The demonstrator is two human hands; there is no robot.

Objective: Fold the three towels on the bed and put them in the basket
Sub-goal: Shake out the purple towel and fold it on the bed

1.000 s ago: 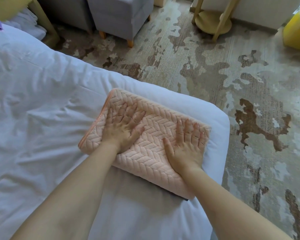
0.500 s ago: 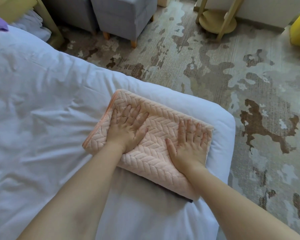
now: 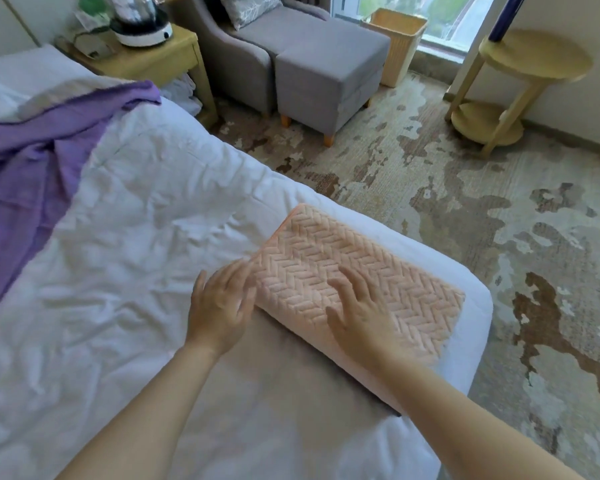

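Observation:
A folded peach towel (image 3: 371, 271) with a herringbone texture lies on the near right corner of the white bed (image 3: 136, 237). My left hand (image 3: 222, 306) hovers at the towel's left end, fingers spread and blurred. Over the towel's near edge is my right hand (image 3: 357, 317), fingers spread, holding nothing. A purple towel (image 3: 25, 168) lies crumpled and unfolded at the far left of the bed. A woven beige basket (image 3: 397, 43) stands on the floor by the window, behind the grey ottoman.
A grey armchair (image 3: 246, 39) and ottoman (image 3: 329, 81) stand beyond the bed. A wooden nightstand (image 3: 153, 64) holds a kettle. A round yellow side table (image 3: 520, 84) stands at the right. Patterned carpet (image 3: 465, 202) covers the floor between bed and basket.
Both hands have lifted off the peach towel and shifted left; they were pressed flat on it. The view has tilted up, now showing the purple towel and the basket.

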